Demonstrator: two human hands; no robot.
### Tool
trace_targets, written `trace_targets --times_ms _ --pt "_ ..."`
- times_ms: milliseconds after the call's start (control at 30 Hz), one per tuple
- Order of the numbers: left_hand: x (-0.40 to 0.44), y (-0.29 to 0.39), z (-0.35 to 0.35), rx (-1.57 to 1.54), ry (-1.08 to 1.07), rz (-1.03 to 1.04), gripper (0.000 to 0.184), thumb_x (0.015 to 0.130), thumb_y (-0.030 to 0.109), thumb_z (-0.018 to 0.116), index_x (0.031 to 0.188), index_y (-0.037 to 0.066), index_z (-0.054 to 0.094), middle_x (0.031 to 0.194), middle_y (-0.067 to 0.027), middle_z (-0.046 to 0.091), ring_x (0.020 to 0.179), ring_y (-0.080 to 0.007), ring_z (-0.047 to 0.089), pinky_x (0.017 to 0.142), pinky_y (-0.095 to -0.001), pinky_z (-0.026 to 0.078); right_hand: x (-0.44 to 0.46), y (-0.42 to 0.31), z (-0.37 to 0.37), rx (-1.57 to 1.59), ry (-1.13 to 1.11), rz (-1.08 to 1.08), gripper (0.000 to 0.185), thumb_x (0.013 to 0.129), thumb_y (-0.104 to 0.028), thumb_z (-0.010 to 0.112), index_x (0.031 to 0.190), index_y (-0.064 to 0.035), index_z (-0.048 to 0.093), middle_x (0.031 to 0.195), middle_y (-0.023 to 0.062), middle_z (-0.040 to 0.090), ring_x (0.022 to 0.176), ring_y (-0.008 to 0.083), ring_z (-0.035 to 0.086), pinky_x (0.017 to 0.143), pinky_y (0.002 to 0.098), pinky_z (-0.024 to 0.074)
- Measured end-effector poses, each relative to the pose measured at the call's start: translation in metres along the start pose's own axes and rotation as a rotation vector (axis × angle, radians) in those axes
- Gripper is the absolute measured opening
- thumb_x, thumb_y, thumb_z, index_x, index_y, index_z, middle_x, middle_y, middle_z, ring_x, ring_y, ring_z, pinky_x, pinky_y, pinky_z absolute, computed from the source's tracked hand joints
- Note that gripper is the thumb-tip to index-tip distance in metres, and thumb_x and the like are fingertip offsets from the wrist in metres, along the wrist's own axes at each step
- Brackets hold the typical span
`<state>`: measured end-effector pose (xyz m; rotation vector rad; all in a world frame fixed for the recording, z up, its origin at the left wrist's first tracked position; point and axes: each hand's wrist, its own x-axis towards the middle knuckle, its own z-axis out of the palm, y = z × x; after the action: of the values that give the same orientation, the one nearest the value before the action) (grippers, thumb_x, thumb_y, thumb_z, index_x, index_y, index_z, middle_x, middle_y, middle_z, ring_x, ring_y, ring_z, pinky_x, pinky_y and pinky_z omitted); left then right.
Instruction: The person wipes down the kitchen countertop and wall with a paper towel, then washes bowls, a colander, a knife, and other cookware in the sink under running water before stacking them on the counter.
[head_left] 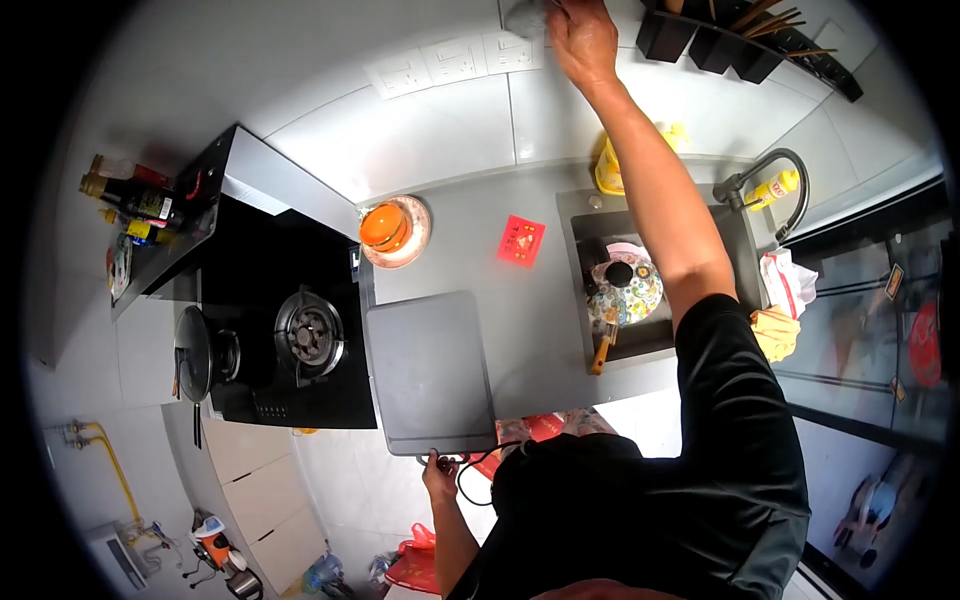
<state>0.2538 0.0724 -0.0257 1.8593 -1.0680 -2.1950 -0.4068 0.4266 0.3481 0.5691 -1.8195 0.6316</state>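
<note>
My left hand [437,475] is closed on the handle at the near end of a grey cutting board [430,365]. The board lies on the counter beside the stove, its near end reaching past the counter's front edge. High against the tiled wall is my right hand [583,42], arm stretched over the sink. Its fingers are curled at a blurred grey, cloth-like thing [525,18] at the frame's top edge; the exact kind cannot be told. A black cord [462,490] loops near my left hand.
A red packet [521,240] and an orange bowl [385,228] on a plate rest on the counter [545,340]. The sink [640,345] holds a flower-patterned pot lid [625,292]. The stove [260,330] is left, wall sockets [450,60] above, a black utensil holder [715,48] upper right.
</note>
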Motion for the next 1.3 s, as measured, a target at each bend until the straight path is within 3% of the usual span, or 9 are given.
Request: trace_targets --times_ms 67,367,633,867,933,967,1067,1200,1300 --pt "0.001 0.001 -0.001 0.008 -0.012 0.002 0.024 0.094 0.029 0.068 0.089 0.007 0.06 0.071 -0.0055 0.059 0.064 -0.0208 0.059 0.056 -0.0329 0.047 -0.021 -0.005 0.004 -0.094 0.128 0.098 0.016 0.085 -0.01 0.069 0.1 -0.0075 0.066 0.098 0.0128 0.064 0.085 0.0345 0.063 0.076 0.0398 0.0514" --pt "0.02 0.002 -0.018 -0.017 -0.137 -0.055 0.024 0.092 0.031 0.07 0.087 0.009 0.061 0.074 -0.0055 0.062 0.072 -0.0237 0.063 0.061 -0.0371 0.049 -0.14 0.012 0.035 -0.013 0.002 0.713 0.015 0.081 -0.012 0.074 0.092 -0.0061 0.065 0.094 0.0123 0.065 0.083 0.0349 0.063 0.072 0.0435 0.0499" --pt "0.012 0.009 -0.013 0.007 -0.059 -0.08 0.029 0.092 0.032 0.07 0.081 0.007 0.061 0.072 -0.0081 0.063 0.069 -0.0243 0.064 0.056 -0.0363 0.051 -0.02 0.006 0.031 -0.109 0.302 0.211 0.012 0.081 -0.009 0.073 0.087 -0.001 0.065 0.083 0.0178 0.063 0.077 0.0358 0.06 0.07 0.0433 0.0484" --pt "0.007 0.013 -0.012 0.022 -0.09 -0.069 0.033 0.094 0.034 0.068 0.081 0.004 0.061 0.073 -0.01 0.063 0.067 -0.0253 0.064 0.059 -0.0356 0.054 -0.177 0.039 0.055 -0.004 0.105 0.925 0.014 0.084 -0.006 0.07 0.088 0.0004 0.058 0.082 0.0134 0.063 0.069 0.0253 0.063 0.064 0.0386 0.0515" --pt "0.004 0.014 -0.008 0.059 -0.161 -0.06 0.034 0.094 0.034 0.068 0.081 0.003 0.061 0.076 -0.0109 0.064 0.07 -0.0248 0.064 0.061 -0.0358 0.054 -0.134 0.034 0.048 0.315 0.477 1.194 0.015 0.086 -0.006 0.069 0.092 0.0007 0.057 0.083 0.0116 0.063 0.064 0.0191 0.062 0.058 0.0343 0.0527" --pt "0.001 0.013 -0.005 0.037 -0.121 -0.046 0.034 0.095 0.034 0.067 0.082 0.002 0.061 0.076 -0.0114 0.064 0.07 -0.0248 0.064 0.061 -0.0354 0.054 -0.122 0.056 0.058 0.171 0.538 1.032 0.017 0.088 -0.007 0.069 0.095 0.0011 0.056 0.083 0.0125 0.064 0.061 0.0173 0.062 0.053 0.0323 0.0522" --pt "0.003 0.012 -0.009 0.012 -0.179 -0.047 0.029 0.096 0.03 0.066 0.084 0.003 0.061 0.075 -0.0107 0.064 0.069 -0.0252 0.064 0.061 -0.0357 0.054 -0.035 0.02 0.025 0.246 0.591 1.068 0.018 0.087 -0.007 0.069 0.099 0.0019 0.059 0.099 0.0192 0.064 0.091 0.0311 0.062 0.086 0.0392 0.0487" --pt "0.012 0.01 -0.013 -0.038 -0.143 -0.094 0.02 0.096 0.024 0.066 0.088 0.005 0.062 0.072 -0.0073 0.062 0.069 -0.0242 0.064 0.065 -0.0403 0.056 -0.002 -0.021 0.043 0.195 0.494 0.752 0.014 0.083 -0.001 0.067 0.095 0.0005 0.06 0.097 0.0157 0.063 0.093 0.0303 0.061 0.084 0.0379 0.0494" --pt "0.012 0.011 -0.013 -0.029 -0.155 -0.091 0.02 0.096 0.024 0.065 0.087 0.006 0.061 0.071 -0.0061 0.062 0.069 -0.0231 0.064 0.066 -0.0411 0.055 0.025 -0.05 0.065 0.114 0.203 0.289 0.017 0.081 -0.008 0.067 0.097 -0.0062 0.065 0.101 0.0129 0.065 0.091 0.0339 0.063 0.075 0.0414 0.053"
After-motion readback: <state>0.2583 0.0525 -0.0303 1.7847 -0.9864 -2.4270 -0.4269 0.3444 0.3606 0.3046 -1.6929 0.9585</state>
